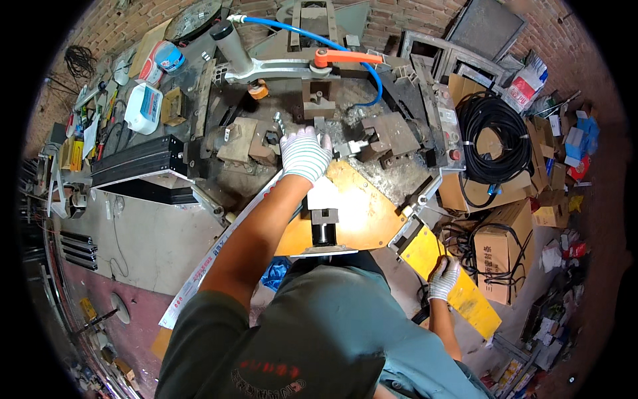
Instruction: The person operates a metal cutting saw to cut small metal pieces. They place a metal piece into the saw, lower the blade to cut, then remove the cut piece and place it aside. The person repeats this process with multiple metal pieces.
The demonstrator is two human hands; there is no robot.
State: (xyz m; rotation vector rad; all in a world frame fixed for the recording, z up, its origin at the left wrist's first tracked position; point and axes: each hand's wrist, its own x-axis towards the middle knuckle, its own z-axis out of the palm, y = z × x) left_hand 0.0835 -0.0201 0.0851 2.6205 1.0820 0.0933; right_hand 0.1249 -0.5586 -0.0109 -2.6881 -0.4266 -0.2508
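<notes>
My left hand (306,155), in a white striped glove, reaches into the middle of the machine bed. Its fingers stretch forward and the thumb stands apart, beside a small metal block (319,124) below the central clamp (319,98). A grey clamp block (247,141) sits to its left and another (393,136) to its right. Down at the right, my right hand (444,278), gloved alike, is over a yellow panel (415,256). Its fingers are curled, with a thin dark line running up from them; what they hold cannot be made out.
An orange-handled lever (349,57) and a blue hose (286,26) cross above the bed. Black profiles (139,163) and a white jug (143,108) lie left. Coiled black cable (497,143) and a cardboard box (498,256) stand right. An orange plate (372,199) spans the front.
</notes>
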